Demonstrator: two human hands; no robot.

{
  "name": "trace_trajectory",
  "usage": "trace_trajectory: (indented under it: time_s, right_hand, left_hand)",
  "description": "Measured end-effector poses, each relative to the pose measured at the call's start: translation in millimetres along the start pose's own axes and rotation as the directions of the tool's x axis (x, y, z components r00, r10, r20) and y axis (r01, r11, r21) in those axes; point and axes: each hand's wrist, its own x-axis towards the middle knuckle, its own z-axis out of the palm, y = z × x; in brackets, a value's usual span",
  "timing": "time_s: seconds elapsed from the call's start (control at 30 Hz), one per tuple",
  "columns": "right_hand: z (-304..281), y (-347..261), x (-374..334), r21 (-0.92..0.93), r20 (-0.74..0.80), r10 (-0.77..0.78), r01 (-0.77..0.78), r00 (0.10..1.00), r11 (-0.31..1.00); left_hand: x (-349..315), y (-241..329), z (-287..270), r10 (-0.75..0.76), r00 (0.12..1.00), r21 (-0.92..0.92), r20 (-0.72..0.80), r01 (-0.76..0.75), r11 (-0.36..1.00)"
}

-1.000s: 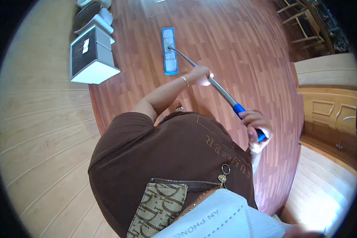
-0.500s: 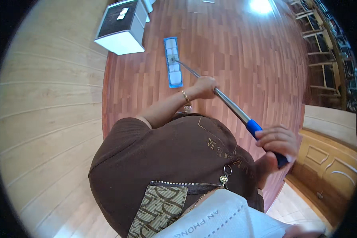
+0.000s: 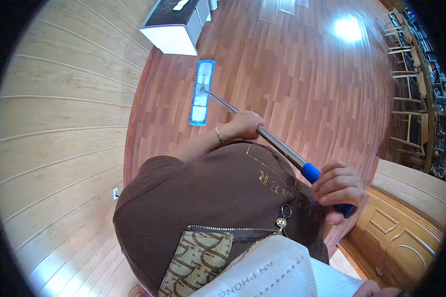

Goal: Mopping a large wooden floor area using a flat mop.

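Observation:
A flat mop with a metal pole slants across in front of me. Its long mop head, white on top with a blue fringe, lies on the wood floor ahead and a little left. Around the middle of the pole my left hand is closed, a gold bracelet at its wrist. At the pole's upper end, my right hand wraps round the blue grip, whose dark end shows below the fingers.
A white cabinet with a dark top stands ahead left by the panelled wall. Wooden chairs line the right side. A wooden cabinet stands at the near right. The reddish wood floor reflects a bright light.
The mop head has shifted left and nearer to me over the floor. Both hands keep hold of the pole; my left hand has moved slightly left and nearer.

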Motion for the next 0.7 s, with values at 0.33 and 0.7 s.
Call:
trace_trajectory:
  time_s: [0.33, 0.7]
  right_hand:
    - [24.2, 50.1, -10.7, 0.031, -0.130, 0.179, -0.176, 0.975, 0.984]
    - [54.1, 109.9, 11.9, 0.080, 0.169, 0.221, -0.237, 0.960, 0.968]
  left_hand:
    - [-13.9, -56.2, 2.7, -0.132, 0.990, 0.050, -0.054, 0.135, 0.990]
    - [-46.6, -183.3, 62.6, -0.334, 0.895, -0.031, -0.297, 0.340, 0.940]
